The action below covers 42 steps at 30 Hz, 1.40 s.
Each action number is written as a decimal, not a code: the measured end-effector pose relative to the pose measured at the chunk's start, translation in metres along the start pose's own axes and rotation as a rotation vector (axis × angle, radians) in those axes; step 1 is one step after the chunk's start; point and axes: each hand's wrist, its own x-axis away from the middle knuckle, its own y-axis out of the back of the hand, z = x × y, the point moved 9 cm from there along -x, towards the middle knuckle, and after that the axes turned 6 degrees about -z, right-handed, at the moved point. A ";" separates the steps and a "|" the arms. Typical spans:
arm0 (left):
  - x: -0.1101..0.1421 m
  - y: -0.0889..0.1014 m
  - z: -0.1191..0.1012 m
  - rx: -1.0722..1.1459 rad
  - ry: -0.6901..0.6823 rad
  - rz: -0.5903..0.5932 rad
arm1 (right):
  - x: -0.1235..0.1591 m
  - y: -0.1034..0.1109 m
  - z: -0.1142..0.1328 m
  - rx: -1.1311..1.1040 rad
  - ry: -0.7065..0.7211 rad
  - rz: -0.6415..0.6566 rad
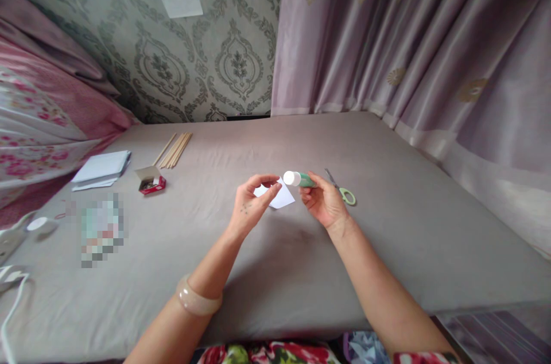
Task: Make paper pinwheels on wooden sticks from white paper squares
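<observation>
My right hand (325,200) is closed around the green barrel of a glue stick (306,180), whose white cap end points left. Just left of that cap is my left hand (255,200), its fingers bent and the thumb slightly apart from them, with nothing visible between. A small white sheet of paper (282,196) lies on the table below, partly hidden by my left hand. Beyond my right hand rest scissors (348,197) with light green handles, partly covered by the hand.
The table (275,278) has a grey cloth. To the left are wooden sticks (176,151), a small open red box (151,183), a stack of paper (102,169), a blurred-out item (102,226) and a power strip (12,243) with a white cable. Curtains (344,37) hang behind the right side.
</observation>
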 end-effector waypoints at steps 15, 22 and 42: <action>0.012 -0.021 -0.012 0.307 0.126 0.025 | 0.009 -0.017 -0.015 -0.030 -0.132 0.160; 0.012 -0.025 -0.003 0.481 0.250 0.002 | 0.011 -0.017 -0.012 -0.007 -0.080 0.145; 0.013 -0.025 -0.002 0.424 0.209 0.045 | 0.010 -0.016 -0.009 0.022 -0.046 0.120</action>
